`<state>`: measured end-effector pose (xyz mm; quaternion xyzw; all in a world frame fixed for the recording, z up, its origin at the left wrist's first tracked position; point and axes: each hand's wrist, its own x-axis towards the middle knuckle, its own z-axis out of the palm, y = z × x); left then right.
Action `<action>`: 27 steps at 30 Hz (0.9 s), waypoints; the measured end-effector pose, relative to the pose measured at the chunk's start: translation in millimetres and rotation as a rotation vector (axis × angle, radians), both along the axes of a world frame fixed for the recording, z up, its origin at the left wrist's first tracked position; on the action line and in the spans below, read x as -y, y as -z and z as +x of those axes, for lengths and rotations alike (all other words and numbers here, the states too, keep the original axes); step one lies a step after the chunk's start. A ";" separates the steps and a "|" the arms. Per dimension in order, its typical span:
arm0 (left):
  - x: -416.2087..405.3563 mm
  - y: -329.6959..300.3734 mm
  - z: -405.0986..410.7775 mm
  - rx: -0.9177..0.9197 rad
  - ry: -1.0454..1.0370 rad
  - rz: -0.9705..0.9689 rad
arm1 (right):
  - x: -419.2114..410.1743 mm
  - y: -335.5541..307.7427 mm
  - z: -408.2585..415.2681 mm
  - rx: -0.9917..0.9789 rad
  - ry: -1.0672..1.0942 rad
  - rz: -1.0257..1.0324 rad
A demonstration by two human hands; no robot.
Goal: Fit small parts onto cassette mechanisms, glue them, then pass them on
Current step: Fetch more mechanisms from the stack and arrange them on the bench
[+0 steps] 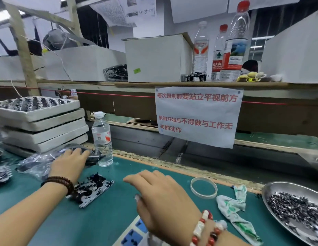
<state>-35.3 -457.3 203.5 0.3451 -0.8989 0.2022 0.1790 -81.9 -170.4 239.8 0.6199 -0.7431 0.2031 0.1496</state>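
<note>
In the metal dish (271,188) — small parts (295,208).

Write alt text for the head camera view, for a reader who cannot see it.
A person's left hand reaches onto a clear plastic bag beside a water bottle, while the right hand hovers open over a green mat. A cassette mechanism lies between them; a metal dish of small parts sits right.

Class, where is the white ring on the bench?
The white ring lies flat on the green mat, right of the right hand, beside the crumpled cloth.
</note>
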 end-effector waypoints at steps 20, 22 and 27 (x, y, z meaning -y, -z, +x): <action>-255.4 -120.9 -6.3 -0.104 0.817 0.922 | -156.6 -32.8 -7.7 0.090 0.351 -0.289; -279.8 -119.4 -7.5 -0.045 0.848 1.094 | -176.1 -33.5 -7.9 0.286 0.364 -0.321; -318.3 -104.9 -16.7 0.199 0.861 1.285 | -209.4 -22.7 -14.6 0.563 0.447 -0.293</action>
